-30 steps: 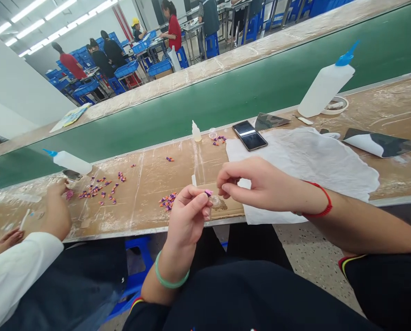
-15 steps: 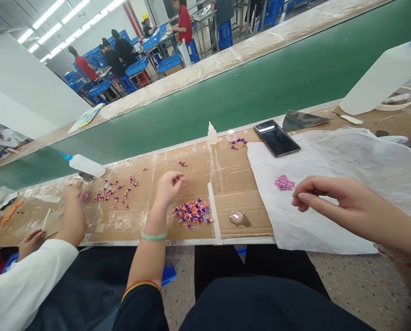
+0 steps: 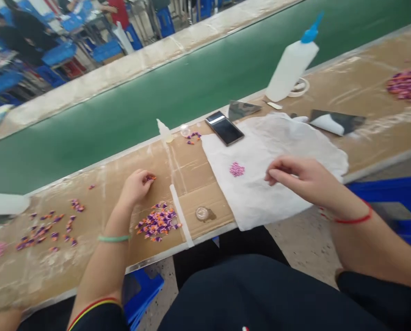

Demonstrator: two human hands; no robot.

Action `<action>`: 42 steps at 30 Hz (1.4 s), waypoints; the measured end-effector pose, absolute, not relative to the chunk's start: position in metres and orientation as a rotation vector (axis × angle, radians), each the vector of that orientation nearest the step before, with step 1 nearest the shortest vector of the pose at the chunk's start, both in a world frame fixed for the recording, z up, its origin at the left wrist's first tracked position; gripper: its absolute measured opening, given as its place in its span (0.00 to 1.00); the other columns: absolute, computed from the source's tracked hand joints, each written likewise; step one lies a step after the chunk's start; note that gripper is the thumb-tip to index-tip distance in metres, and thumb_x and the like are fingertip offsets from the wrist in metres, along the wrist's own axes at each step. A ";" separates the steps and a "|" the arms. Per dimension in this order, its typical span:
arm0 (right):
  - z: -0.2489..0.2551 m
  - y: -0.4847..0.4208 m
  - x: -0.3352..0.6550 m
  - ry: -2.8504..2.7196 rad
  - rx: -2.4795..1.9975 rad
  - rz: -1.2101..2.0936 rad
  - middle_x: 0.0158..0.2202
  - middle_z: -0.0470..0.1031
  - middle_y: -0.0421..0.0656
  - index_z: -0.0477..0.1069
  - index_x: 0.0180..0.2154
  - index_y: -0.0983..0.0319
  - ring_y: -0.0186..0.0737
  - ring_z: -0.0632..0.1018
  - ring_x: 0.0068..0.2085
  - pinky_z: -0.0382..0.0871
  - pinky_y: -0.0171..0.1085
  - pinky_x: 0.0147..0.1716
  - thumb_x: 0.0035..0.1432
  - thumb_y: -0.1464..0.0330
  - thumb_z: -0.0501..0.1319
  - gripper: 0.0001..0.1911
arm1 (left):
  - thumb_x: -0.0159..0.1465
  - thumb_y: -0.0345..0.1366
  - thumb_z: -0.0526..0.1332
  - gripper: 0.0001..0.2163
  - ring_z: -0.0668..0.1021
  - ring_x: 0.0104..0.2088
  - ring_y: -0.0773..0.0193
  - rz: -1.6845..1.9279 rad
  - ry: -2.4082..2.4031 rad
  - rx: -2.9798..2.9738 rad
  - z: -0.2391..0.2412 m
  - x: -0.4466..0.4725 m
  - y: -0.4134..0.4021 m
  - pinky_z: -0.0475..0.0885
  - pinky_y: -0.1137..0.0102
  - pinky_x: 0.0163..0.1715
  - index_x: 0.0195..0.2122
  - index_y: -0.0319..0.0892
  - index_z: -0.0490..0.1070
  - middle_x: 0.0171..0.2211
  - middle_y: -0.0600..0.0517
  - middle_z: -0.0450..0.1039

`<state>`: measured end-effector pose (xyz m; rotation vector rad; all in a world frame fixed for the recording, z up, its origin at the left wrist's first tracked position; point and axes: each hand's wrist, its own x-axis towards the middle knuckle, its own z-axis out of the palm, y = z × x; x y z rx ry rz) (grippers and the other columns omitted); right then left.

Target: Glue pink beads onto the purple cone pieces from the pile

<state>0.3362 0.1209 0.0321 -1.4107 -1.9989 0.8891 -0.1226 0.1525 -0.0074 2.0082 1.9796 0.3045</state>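
My left hand (image 3: 135,187) is at the cardboard-covered bench, its fingertips closed on a small purple-and-orange piece (image 3: 151,178). Just below that hand lies a heap of similar purple-and-orange pieces (image 3: 159,221). My right hand (image 3: 295,175) hovers over a white sheet (image 3: 260,197), thumb and fingers pinched together; whatever they hold, if anything, is too small to make out. Left of it on the sheet is a little pile of pink-and-white bits (image 3: 237,169). A small round clear dish (image 3: 201,213) sits between the heap and the sheet.
A dark phone (image 3: 224,128) overlaps the sheet's far corner. Behind are a small dropper bottle (image 3: 164,131) and a large white bottle with blue nozzle (image 3: 292,69). A green belt (image 3: 150,92) runs beyond the bench. Loose pieces (image 3: 41,232) lie left; a large heap (image 3: 407,86) is far right.
The view has swung to the right. My left hand has reached the pieces that lay apart beyond the heap, and its fingers have closed there. My right hand keeps its pinched shape over the sheet.
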 end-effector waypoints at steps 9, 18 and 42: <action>-0.016 0.148 0.324 -2.335 -1.387 0.676 0.34 0.79 0.45 0.73 0.32 0.61 0.42 0.76 0.37 0.68 0.41 0.40 0.57 0.72 0.59 0.04 | 0.50 0.50 0.65 0.15 0.80 0.31 0.52 0.193 2.069 1.762 0.001 -0.115 0.141 0.71 0.64 0.31 0.31 0.44 0.76 0.28 0.48 0.80; -0.034 0.164 0.315 -2.297 -1.504 0.562 0.34 0.78 0.45 0.74 0.31 0.61 0.44 0.76 0.39 0.68 0.42 0.42 0.57 0.74 0.61 0.05 | 0.45 0.49 0.64 0.12 0.77 0.28 0.53 0.086 1.939 1.834 0.015 -0.116 0.144 0.68 0.63 0.29 0.23 0.47 0.74 0.26 0.48 0.77; -0.044 0.161 0.312 -2.437 -1.628 0.370 0.30 0.78 0.47 0.72 0.27 0.60 0.47 0.76 0.33 0.67 0.44 0.34 0.57 0.70 0.56 0.09 | 0.42 0.48 0.76 0.22 0.83 0.31 0.55 0.843 1.719 1.205 0.016 -0.112 0.108 0.80 0.61 0.36 0.32 0.39 0.78 0.27 0.47 0.81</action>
